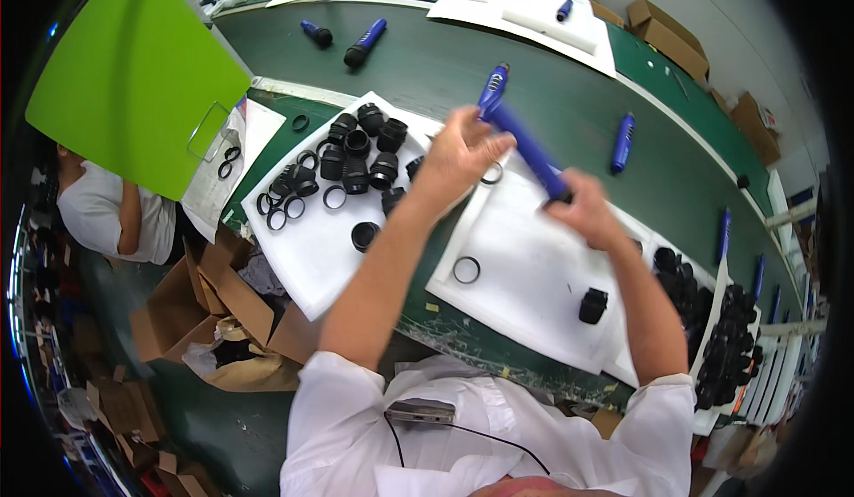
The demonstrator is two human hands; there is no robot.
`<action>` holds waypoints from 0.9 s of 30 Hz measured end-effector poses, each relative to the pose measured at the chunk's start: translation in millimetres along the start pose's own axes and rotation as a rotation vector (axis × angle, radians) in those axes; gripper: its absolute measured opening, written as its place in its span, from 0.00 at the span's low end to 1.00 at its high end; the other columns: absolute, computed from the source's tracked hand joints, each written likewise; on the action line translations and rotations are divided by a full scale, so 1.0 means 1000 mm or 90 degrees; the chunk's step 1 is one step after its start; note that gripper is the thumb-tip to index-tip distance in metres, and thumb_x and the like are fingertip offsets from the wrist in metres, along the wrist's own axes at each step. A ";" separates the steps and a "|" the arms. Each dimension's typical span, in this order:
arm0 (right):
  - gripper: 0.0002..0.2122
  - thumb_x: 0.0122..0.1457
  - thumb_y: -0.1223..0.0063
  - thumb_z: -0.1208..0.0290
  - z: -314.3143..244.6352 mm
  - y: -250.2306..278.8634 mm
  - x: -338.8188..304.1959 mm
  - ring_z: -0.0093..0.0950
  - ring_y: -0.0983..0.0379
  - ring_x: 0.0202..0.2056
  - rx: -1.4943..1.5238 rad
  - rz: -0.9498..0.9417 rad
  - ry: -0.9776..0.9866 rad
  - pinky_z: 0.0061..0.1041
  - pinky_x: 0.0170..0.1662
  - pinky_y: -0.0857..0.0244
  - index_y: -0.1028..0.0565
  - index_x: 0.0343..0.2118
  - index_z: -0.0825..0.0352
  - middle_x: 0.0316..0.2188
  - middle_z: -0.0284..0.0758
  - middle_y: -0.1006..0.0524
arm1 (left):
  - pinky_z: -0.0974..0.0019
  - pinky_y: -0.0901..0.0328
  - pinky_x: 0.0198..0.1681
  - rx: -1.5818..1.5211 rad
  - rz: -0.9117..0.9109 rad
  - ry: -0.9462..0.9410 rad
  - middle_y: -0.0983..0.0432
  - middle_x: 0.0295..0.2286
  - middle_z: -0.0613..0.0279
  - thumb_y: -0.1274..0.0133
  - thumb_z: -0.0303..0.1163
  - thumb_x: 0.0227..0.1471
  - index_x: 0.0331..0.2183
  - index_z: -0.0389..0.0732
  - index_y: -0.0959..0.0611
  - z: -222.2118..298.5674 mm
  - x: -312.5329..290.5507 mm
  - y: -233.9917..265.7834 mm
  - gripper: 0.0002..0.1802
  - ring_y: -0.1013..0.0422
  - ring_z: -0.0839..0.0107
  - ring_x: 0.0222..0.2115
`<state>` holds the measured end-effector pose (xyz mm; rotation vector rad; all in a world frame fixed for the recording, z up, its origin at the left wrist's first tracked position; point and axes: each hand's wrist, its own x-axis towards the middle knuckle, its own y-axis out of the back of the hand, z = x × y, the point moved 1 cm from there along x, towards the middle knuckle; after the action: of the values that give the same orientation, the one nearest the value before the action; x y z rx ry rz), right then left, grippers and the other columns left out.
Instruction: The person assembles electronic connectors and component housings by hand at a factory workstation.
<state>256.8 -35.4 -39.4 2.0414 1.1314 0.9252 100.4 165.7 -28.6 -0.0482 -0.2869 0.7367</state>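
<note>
A blue microphone body [531, 148] is held slanting over the white foam sheets, between my two hands. My right hand [587, 210] is closed round its lower, dark end and slightly blurred. My left hand [461, 161] is at the upper end, fingers curled against it and thumb stretched along its side; some fingertips are hidden. Just beyond, another blue microphone body [495, 80] lies on the belt. A thin black ring [467, 270] and a ribbed black cylindrical part [593, 306] rest on the foam sheet [525, 292] below my hands.
To the left, a white foam sheet [307, 288] bears several black cylindrical parts [356, 175] and rings [277, 219]. Black-headed microphones [365, 43] lie on the green belt [427, 52]. A green panel [133, 79], cardboard boxes [169, 319] and a seated person [116, 208] are at left.
</note>
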 end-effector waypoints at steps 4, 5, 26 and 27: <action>0.22 0.48 0.38 0.55 0.110 0.039 0.084 0.31 0.24 0.20 -0.150 0.016 -0.432 0.33 0.28 0.30 0.22 0.28 0.75 0.17 0.39 0.23 | 0.54 0.28 0.48 0.511 0.152 -0.029 0.18 0.38 0.42 0.38 0.44 0.55 0.45 0.31 0.19 -0.006 0.130 0.109 0.26 0.21 0.51 0.42; 0.23 0.49 0.39 0.53 0.123 0.027 0.113 0.35 0.21 0.25 -0.141 -0.036 -0.455 0.34 0.32 0.28 0.21 0.30 0.76 0.21 0.42 0.21 | 0.55 0.28 0.46 0.593 0.156 -0.029 0.18 0.38 0.41 0.38 0.46 0.55 0.44 0.31 0.18 -0.020 0.161 0.149 0.27 0.21 0.52 0.42; 0.31 0.50 0.40 0.38 0.284 0.061 0.088 0.42 0.19 0.46 -0.140 0.055 -0.619 0.38 0.50 0.28 0.15 0.35 0.69 0.41 0.47 0.17 | 0.74 0.37 0.23 0.115 -0.088 0.192 0.31 0.24 0.69 0.39 0.39 0.52 0.38 0.39 0.23 0.050 0.141 0.064 0.16 0.33 0.79 0.21; 0.28 0.49 0.38 0.42 0.284 0.061 0.085 0.41 0.18 0.42 -0.029 0.056 -0.671 0.35 0.46 0.26 0.15 0.34 0.69 0.39 0.46 0.16 | 0.74 0.36 0.24 0.118 -0.073 0.193 0.30 0.24 0.68 0.39 0.38 0.53 0.39 0.40 0.23 0.063 0.123 0.070 0.16 0.32 0.79 0.22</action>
<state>546.0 -38.2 -128.3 2.0804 0.4237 -0.1552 124.2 296.3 51.1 0.0317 0.0676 0.6284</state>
